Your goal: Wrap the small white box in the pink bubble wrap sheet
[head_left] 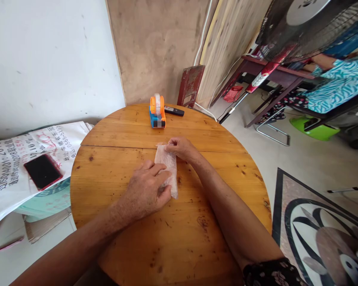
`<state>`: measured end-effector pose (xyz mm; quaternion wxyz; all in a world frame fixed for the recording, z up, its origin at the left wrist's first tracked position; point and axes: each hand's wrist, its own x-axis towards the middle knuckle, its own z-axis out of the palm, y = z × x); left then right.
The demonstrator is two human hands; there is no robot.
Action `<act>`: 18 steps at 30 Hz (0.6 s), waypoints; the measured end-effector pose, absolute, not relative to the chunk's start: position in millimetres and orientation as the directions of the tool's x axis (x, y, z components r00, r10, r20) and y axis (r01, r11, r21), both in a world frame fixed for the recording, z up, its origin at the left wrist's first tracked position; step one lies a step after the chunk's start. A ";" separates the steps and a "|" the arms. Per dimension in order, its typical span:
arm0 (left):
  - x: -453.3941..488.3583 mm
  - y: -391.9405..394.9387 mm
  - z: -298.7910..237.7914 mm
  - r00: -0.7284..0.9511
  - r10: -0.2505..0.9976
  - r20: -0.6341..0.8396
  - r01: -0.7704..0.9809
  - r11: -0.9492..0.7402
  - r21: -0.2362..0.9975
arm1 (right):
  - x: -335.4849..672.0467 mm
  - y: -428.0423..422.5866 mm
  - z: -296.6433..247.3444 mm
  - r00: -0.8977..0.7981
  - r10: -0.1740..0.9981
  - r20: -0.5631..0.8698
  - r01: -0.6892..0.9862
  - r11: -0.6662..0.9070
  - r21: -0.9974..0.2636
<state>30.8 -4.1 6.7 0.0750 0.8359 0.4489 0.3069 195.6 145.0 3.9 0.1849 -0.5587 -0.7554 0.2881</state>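
Observation:
A small whitish, translucent wrapped packet (168,167) lies on the round wooden table (122,131). My left hand (147,190) rests on its near left side, fingers curled and pressing on the packet. My right hand (181,147) pinches the packet's far end with its fingertips. An orange and blue tape dispenser (157,112) stands at the far edge of the table. Beside it lies a dark slim device (174,111).
A dark phone with a red rim (42,171) lies on a printed white sack (24,159) at the left. A red chair (191,84) stands behind the table. At the right are a fan (304,28), a dark red table (274,73), and a seated person (337,79).

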 end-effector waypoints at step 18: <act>33.0 -6.1 4.9 0.369 0.831 0.417 0.663 -0.550 0.509 | 188.0 141.5 5.5 -0.344 0.939 0.015 0.550 0.214 -0.807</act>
